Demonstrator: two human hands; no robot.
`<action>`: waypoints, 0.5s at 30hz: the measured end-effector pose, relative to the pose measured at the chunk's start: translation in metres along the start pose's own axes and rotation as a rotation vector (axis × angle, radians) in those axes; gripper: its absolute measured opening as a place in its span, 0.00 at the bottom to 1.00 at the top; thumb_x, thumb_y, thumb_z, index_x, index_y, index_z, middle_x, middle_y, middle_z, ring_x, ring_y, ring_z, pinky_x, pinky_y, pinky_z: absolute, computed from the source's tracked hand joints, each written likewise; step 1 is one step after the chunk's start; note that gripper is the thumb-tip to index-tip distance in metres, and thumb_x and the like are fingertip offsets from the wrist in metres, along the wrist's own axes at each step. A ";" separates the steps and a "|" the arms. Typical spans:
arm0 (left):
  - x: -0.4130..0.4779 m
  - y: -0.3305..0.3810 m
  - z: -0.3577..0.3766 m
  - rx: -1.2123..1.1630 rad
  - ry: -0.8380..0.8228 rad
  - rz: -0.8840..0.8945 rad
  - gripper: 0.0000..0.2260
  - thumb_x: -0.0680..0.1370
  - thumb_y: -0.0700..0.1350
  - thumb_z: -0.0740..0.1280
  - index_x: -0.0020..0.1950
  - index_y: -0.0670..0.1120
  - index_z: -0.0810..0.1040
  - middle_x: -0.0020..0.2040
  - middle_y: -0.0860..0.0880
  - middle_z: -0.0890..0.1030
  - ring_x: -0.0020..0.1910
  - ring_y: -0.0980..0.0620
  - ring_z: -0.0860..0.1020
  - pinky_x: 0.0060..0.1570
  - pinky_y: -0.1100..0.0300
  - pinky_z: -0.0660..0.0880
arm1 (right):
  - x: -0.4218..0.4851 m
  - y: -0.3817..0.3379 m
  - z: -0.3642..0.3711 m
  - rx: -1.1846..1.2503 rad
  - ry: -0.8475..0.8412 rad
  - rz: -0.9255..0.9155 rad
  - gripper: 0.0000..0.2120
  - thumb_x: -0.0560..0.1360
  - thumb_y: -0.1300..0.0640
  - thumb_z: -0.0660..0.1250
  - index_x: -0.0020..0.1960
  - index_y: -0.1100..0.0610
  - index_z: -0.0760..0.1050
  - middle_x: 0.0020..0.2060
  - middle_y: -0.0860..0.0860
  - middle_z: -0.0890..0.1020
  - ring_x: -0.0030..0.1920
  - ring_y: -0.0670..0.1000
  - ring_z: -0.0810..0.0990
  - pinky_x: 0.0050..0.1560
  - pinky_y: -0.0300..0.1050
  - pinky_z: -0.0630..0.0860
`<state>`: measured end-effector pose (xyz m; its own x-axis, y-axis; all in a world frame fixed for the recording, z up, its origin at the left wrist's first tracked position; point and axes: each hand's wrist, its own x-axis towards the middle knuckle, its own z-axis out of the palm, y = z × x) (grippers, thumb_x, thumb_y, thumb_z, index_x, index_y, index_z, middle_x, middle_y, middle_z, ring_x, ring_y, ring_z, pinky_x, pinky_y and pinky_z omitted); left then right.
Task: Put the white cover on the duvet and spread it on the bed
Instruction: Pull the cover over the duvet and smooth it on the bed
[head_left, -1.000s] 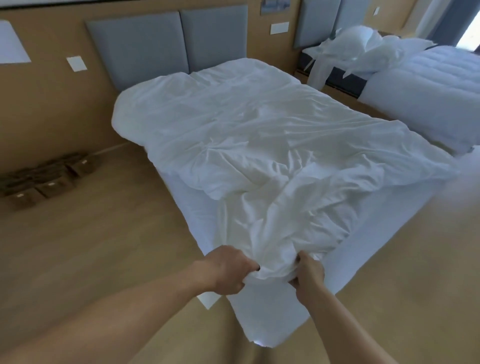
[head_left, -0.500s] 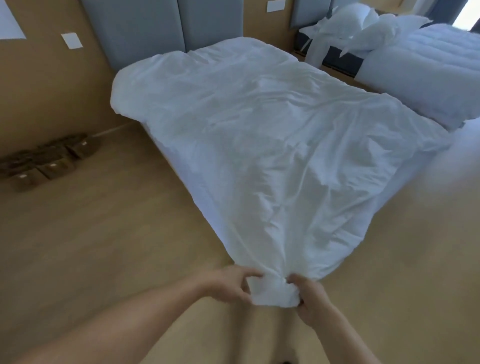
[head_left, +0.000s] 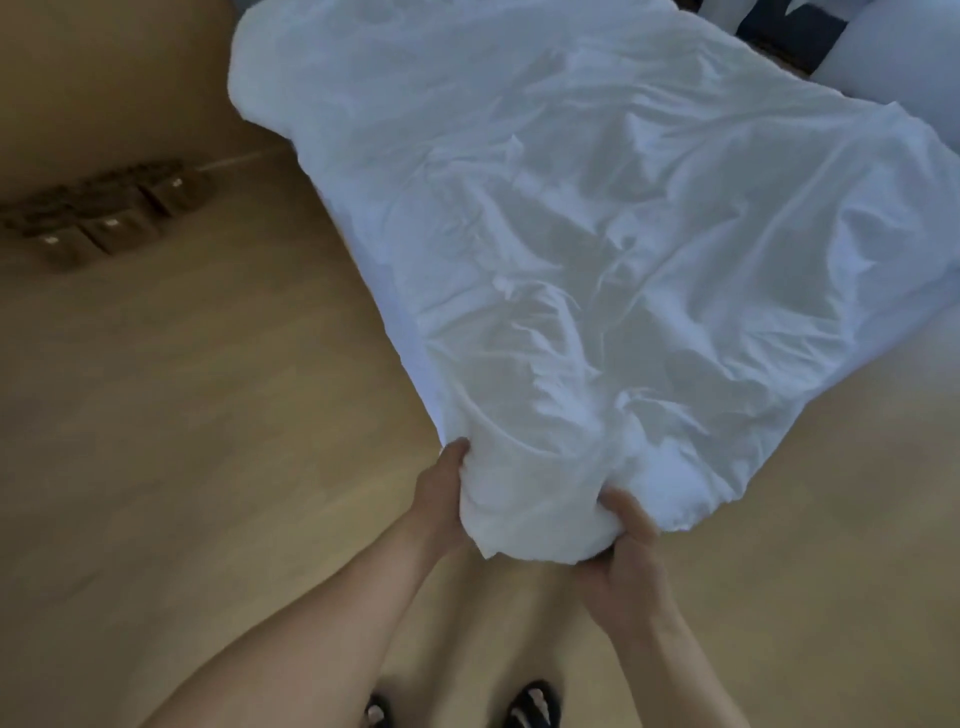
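Observation:
The white covered duvet (head_left: 597, 234) lies wrinkled across the bed and hides the mattress. Its near corner is bunched into a thick wad off the foot of the bed, above the floor. My left hand (head_left: 441, 499) grips the left side of that wad. My right hand (head_left: 628, 551) holds it from below and from the right, fingers curled into the cloth. Both forearms reach in from the bottom of the head view.
Wooden floor (head_left: 182, 415) surrounds the bed. Brown boxes (head_left: 104, 218) sit on the floor by the left wall. A second bed with white bedding (head_left: 898, 57) shows at top right. My feet in dark sandals (head_left: 535, 706) stand below the hands.
The camera tilted down and came closer. The duvet corner was drawn towards me and gathered into a bigger bunch, and my hands moved further apart on it.

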<state>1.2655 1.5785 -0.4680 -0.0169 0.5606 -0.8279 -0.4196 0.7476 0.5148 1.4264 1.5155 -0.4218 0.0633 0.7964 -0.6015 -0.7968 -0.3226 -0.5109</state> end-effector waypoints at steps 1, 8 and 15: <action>-0.008 0.001 0.002 -0.013 -0.006 0.019 0.17 0.79 0.54 0.67 0.58 0.41 0.81 0.48 0.44 0.86 0.46 0.42 0.83 0.44 0.53 0.79 | 0.003 -0.006 0.004 0.010 -0.009 -0.039 0.19 0.79 0.60 0.60 0.68 0.55 0.75 0.63 0.54 0.81 0.62 0.58 0.80 0.59 0.57 0.77; -0.114 -0.032 -0.022 0.335 0.123 0.227 0.16 0.83 0.52 0.59 0.51 0.45 0.83 0.45 0.45 0.86 0.39 0.51 0.83 0.38 0.60 0.76 | -0.013 0.006 0.019 -0.101 -0.059 0.231 0.16 0.81 0.56 0.62 0.67 0.58 0.76 0.56 0.59 0.83 0.56 0.61 0.83 0.60 0.60 0.77; -0.119 -0.085 -0.044 0.516 0.205 0.154 0.16 0.84 0.51 0.56 0.60 0.42 0.78 0.52 0.46 0.83 0.50 0.49 0.81 0.48 0.57 0.75 | -0.051 0.001 0.005 -0.002 -0.126 0.135 0.15 0.76 0.62 0.63 0.61 0.60 0.79 0.51 0.57 0.85 0.49 0.58 0.85 0.48 0.56 0.83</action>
<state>1.2635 1.4333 -0.4230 -0.2398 0.6349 -0.7344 0.0982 0.7684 0.6323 1.4194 1.4770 -0.3883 -0.1201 0.8033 -0.5834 -0.7917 -0.4320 -0.4319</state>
